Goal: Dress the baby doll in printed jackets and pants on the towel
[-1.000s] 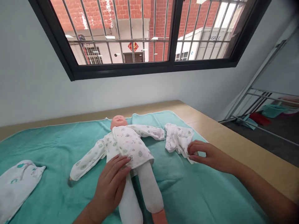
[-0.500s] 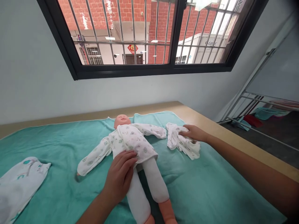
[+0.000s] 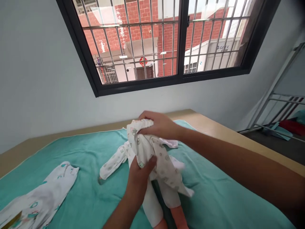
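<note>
A pair of white printed baby pants (image 3: 164, 159) hangs bunched between my hands, above the doll's body. My right hand (image 3: 159, 125) is closed on the gathered waistband at the top. Lower down, my left hand (image 3: 140, 176) grips the cloth, its thumb on the near side. Beneath lies a baby doll on its back, with white legs (image 3: 151, 200) pointing toward me. It wears a white printed top, whose left-side sleeve (image 3: 114, 163) stretches out over the towel. The pants and my hands hide the doll's head and most of its trunk.
A teal towel (image 3: 90, 159) covers much of the wooden tabletop (image 3: 214, 130). Another white printed baby garment (image 3: 47, 194) lies at the left. Behind the table are a wall and a barred window (image 3: 140, 86); a metal frame (image 3: 262, 111) stands at the right.
My right hand has lifted the pants from the towel and brought them left over the doll. My left hand has left the doll's top and taken hold of the pants. The view has shifted.
</note>
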Tool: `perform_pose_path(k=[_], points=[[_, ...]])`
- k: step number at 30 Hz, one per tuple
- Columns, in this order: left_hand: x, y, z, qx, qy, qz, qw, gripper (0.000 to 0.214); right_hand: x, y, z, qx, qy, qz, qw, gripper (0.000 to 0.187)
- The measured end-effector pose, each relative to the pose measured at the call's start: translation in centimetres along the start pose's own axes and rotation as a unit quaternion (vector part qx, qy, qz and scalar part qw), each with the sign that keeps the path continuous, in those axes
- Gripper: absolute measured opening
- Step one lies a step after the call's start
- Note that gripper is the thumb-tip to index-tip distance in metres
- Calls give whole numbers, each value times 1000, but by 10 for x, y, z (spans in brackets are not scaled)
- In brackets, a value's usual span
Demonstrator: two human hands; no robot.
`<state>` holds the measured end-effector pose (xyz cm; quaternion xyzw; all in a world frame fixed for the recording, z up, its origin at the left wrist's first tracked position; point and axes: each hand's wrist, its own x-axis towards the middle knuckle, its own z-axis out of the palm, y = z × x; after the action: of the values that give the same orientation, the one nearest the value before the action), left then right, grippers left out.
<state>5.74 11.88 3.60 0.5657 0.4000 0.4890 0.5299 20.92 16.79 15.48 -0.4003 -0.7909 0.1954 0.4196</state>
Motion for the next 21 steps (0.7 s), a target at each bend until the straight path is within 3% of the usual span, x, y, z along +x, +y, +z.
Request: perform_pose_path(k=[4,6,8,12,15,17,21], points=[[-46,6,-40,49,-22,32,998,41,8,-14,-23,27,38,-52,998,31],[-70,5,-60,92,-61,91,990,39,-8,-19,-21,35,59,-44,997,33],[-86,6,-70,121,-74,130,981,39,-34,-19,-7,58,37,-23,997,34],[-79,7,-64,72,13,136,988,43,-88,-2,42,162,-79,-1,984,36],[-65,1,-48,37,33,127,991,33,-115,16,70,200,-81,-2,976,37],[-63,-4,-41,21,29,92,995,25,-124,27,77,230,-58,14,971,32],[-74,-2,-34,-88,-11,19,996,44,-132,38,74,364,-79,69,925,16]])
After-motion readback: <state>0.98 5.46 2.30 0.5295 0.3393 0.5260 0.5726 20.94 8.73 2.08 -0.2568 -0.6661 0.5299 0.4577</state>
